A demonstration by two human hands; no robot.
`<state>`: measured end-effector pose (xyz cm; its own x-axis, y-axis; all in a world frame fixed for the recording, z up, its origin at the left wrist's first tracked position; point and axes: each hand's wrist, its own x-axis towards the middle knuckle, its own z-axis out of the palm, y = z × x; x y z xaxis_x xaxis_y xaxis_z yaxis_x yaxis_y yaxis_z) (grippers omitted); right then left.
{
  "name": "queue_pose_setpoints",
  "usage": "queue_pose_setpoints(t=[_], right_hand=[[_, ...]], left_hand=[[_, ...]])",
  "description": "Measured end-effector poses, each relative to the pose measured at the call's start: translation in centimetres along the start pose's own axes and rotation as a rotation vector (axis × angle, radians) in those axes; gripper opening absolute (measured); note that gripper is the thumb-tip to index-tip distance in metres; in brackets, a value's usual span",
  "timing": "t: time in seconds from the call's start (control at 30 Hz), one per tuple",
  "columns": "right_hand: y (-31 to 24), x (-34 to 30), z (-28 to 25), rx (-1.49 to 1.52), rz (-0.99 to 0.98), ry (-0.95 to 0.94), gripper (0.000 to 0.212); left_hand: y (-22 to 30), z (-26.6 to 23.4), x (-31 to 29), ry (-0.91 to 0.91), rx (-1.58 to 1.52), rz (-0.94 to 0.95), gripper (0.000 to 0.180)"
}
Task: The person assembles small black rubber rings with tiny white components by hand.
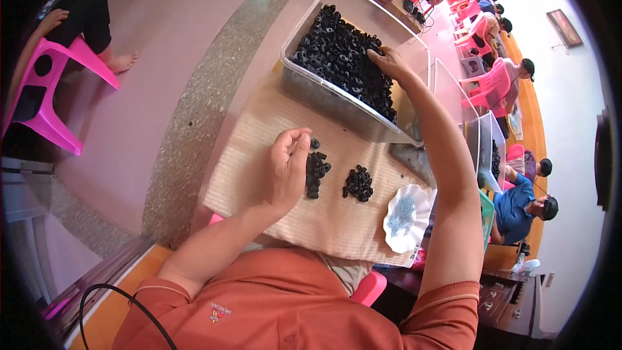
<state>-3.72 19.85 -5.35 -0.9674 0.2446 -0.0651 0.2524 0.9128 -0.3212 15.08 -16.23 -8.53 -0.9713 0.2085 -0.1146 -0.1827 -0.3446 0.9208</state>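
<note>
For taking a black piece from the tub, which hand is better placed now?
Probably the right hand: it is at the black pieces in the tub, while the left hand is outside it, beside a small pile on the mat.

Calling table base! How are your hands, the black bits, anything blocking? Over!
Right hand in the tub, at the black bits. Left hand beside a small black pile, grip unclear. White dish off to the right, blocking neither hand.

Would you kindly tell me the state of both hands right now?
Left hand: fingers curled; grip cannot be told.
Right hand: at the black parts; grip cannot be told.
</note>
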Motion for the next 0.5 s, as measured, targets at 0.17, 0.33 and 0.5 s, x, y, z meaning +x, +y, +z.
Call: queue_pose_setpoints(t=[0.17, 0.33, 0.5], right_hand=[[-4.8, -2.2, 2.7, -0.001, -0.041, 0.066, 0.068], [-8.4, -5.5, 2.8, -0.241, -0.108, 0.147, 0.046], [-8.1, -6.1, 2.4, -0.309, -0.155, 0.152, 0.04]], left_hand=[[0.1, -0.4, 0.0, 0.006, 0.005, -0.024, 0.034], [-0.8, -0.6, 0.0, -0.004, 0.024, -0.021, 0.033], [-0.1, -0.3, -0.1, -0.011, 0.024, -0.01, 0.032]])
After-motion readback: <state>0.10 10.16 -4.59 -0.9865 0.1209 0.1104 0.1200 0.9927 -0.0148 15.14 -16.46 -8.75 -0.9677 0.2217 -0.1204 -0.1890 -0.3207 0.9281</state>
